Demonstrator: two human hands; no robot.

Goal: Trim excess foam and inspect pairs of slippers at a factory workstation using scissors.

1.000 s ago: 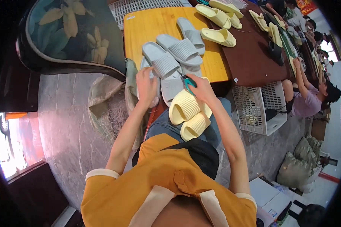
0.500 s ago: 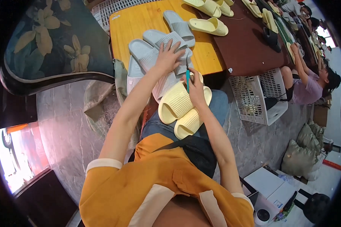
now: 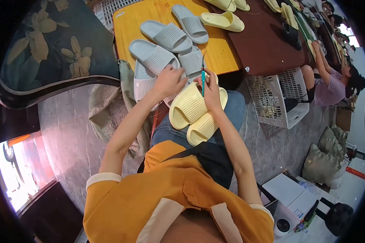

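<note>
My left hand [image 3: 171, 82] is over the near end of the grey slippers, its bent fingers apart, slightly blurred, beside the front of a grey slipper [image 3: 153, 56]. Whether it touches that slipper is hard to tell. Further grey slippers [image 3: 167, 37] lie around it, some overlapping. My right hand [image 3: 212, 91] is closed around a slim teal-handled tool [image 3: 203, 83] with a thin dark curved tip pointing away from me. Beneath and beside that hand, a pale yellow slipper [image 3: 188, 105] rests on my lap, overlapping another yellow slipper [image 3: 202, 128].
The yellow wooden table [image 3: 129, 30] adjoins a dark red tabletop [image 3: 263, 44] bearing yellow slippers [image 3: 223, 21] and a black slipper [image 3: 291, 37]. A white plastic basket [image 3: 273, 99] stands on the floor to the right. A flowered dark chair [image 3: 56, 52] is at left. Another person [image 3: 332, 87] sits at far right.
My left hand has drawn back toward me and left, off the grey slippers' straps. Two grey slippers have shifted away and left, spreading apart. My right hand keeps hold of the teal-handled tool.
</note>
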